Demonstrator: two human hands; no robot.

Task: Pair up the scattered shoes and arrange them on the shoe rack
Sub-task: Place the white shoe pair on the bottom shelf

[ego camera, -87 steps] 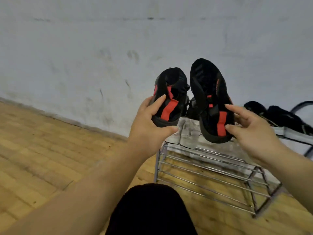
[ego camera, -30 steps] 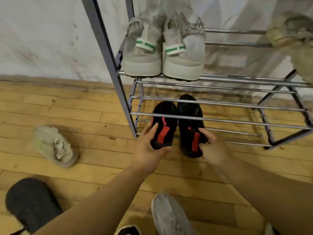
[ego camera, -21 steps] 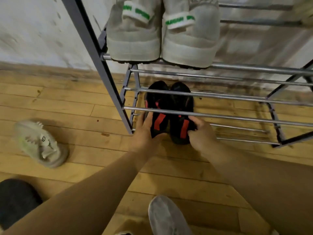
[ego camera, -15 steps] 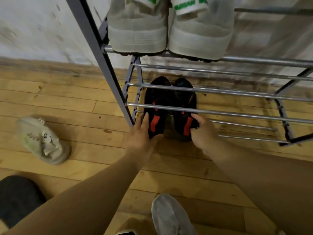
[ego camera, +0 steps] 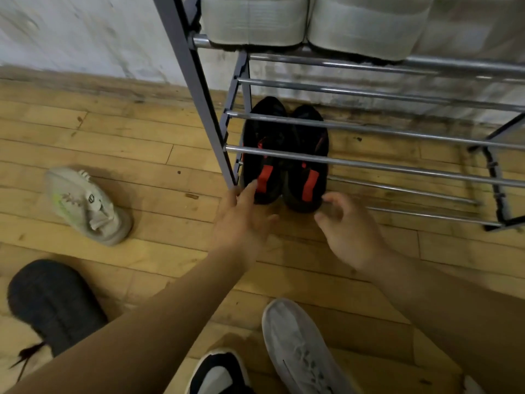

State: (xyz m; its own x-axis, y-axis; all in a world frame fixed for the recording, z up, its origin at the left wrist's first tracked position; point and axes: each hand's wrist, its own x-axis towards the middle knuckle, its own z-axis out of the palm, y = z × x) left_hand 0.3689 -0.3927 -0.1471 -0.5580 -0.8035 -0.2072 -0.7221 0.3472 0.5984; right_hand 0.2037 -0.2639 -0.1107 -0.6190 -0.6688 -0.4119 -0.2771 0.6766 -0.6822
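Black-and-red shoes (ego camera: 284, 160) were set paired at the shoe rack's (ego camera: 369, 166) bottom left corner. Left hand (ego camera: 244, 220) and right hand (ego camera: 346, 226) were spread open, gripping nothing, fingertips at the heels. Another floor shoe, perhaps the pale sneaker (ego camera: 88, 206), would probably be matched next.

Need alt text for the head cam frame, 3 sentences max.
Two bare hands, left hand and right hand, open just in front of a pair of black shoes with red stripes set side by side on the bottom tier of a metal shoe rack. Pale shoes sit on the tier above. Loose shoes lie on the wooden floor, including a cream sneaker.
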